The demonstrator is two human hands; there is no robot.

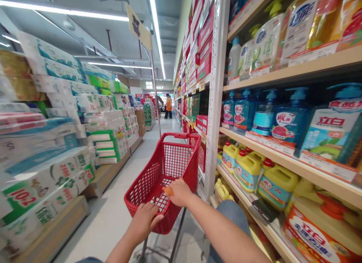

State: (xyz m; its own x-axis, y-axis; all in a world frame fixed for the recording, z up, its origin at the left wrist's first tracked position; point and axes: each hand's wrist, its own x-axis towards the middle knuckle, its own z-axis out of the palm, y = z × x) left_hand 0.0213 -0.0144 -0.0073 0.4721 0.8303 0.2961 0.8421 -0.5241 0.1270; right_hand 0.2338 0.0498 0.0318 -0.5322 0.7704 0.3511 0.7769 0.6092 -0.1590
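Note:
A red plastic shopping cart with a perforated basket stands in front of me. My left hand rests on its near left rim, fingers reaching over the edge and the thumb spread to the right. Over the near right part of the basket, my right hand is closed around a small orange object, whose tip sticks out at the left of the fist. What that object is cannot be made out. Nothing else shows inside the basket.
Packs of tissue paper are stacked along the left. Shelves at the right hold bottles of detergent and yellow jugs. A pole with a sign rises beyond the cart. A person in an orange vest stands far down the aisle.

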